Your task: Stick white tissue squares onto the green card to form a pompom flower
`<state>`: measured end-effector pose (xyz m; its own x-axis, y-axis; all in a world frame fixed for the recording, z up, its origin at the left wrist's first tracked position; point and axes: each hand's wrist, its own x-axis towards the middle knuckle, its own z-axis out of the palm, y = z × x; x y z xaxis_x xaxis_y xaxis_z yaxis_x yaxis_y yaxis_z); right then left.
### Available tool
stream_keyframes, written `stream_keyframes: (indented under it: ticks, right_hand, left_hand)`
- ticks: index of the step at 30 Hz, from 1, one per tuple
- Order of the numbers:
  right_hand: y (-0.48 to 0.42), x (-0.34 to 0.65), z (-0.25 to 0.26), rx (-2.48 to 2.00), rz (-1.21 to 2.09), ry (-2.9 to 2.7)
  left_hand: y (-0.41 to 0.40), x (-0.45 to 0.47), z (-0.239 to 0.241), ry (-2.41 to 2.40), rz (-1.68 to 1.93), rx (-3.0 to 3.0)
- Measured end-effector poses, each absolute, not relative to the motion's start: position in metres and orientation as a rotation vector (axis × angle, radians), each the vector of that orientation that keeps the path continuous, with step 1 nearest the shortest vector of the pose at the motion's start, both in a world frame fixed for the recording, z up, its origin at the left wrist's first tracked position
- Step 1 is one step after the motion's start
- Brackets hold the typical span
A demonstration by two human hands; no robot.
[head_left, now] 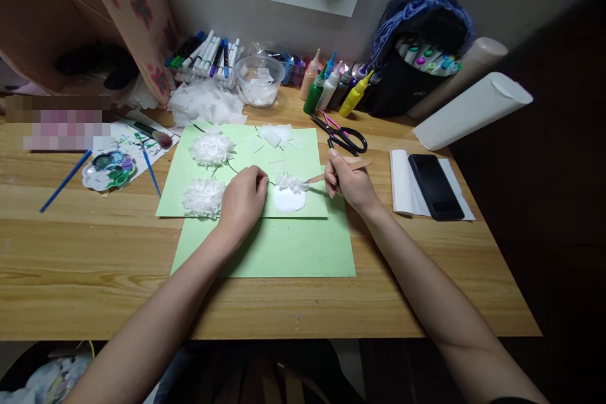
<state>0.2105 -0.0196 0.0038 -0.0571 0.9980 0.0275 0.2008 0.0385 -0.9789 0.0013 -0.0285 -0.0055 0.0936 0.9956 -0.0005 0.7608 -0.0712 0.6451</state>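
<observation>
In the head view, my right hand (pixel 348 182) grips a slim wooden stick (pixel 338 172) with a dark pointed tip. That tip touches the edge of a half-built white tissue-paper flower (pixel 291 184), below which a smooth white oval patch (pixel 289 202) shows. My left hand (pixel 243 196) rests on the light green paper (pixel 303 139), fingers curled and pinched; whatever may be between them is hidden. Beside it are two full ruffled white flowers, an upper one (pixel 211 149) and a lower one (pixel 203 197) partly covered by my hand. Dark stem lines run between them.
A second green sheet (pixel 265 252) lies beneath. Black scissors (pixel 343 136), paint bottles (pixel 331 85), a clear tub (pixel 260 79) and tissue scraps (pixel 203 101) stand behind. A phone (pixel 435 186) lies right; a paint palette (pixel 108 169) and brushes lie left.
</observation>
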Motion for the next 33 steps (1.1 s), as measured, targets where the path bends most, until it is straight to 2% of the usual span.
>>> stream_keyframes:
  ticks: [4, 10, 15, 18, 21, 25, 29, 33]
  right_hand:
    - [-0.019, 0.216, 0.013, -1.287, 1.092, -1.453]
    - [-0.02, 0.216, 0.003, -1.229, 1.082, -1.415]
    - [-0.015, 0.223, -0.02, -1.089, 0.895, -0.963]
    - [-0.009, 0.226, -0.028, -1.054, 0.869, -0.792]
    - [-0.008, 0.226, -0.031, -1.06, 0.885, -0.776]
    - [-0.01, 0.226, -0.033, -1.069, 0.923, -0.836]
    - [-0.015, 0.218, -0.032, -1.085, 0.995, -0.979]
    - [-0.027, 0.199, -0.027, -1.002, 1.091, -1.148]
  left_hand:
    - [-0.031, 0.002, -0.006, 1.714, 0.654, 1.905]
    - [-0.038, 0.023, -0.005, 1.573, 0.941, 2.28]
    - [-0.029, 0.048, -0.014, 1.436, 0.734, 2.587]
    - [-0.025, 0.055, -0.016, 1.439, 0.732, 2.596]
    - [-0.027, 0.054, -0.007, 1.344, 0.944, 2.401]
    - [-0.032, 0.044, 0.008, 1.206, 1.31, 1.787]
    - [-0.032, 0.03, 0.007, 1.188, 1.282, 1.325]
    - [-0.033, 0.026, -0.001, 1.192, 1.206, 1.242]
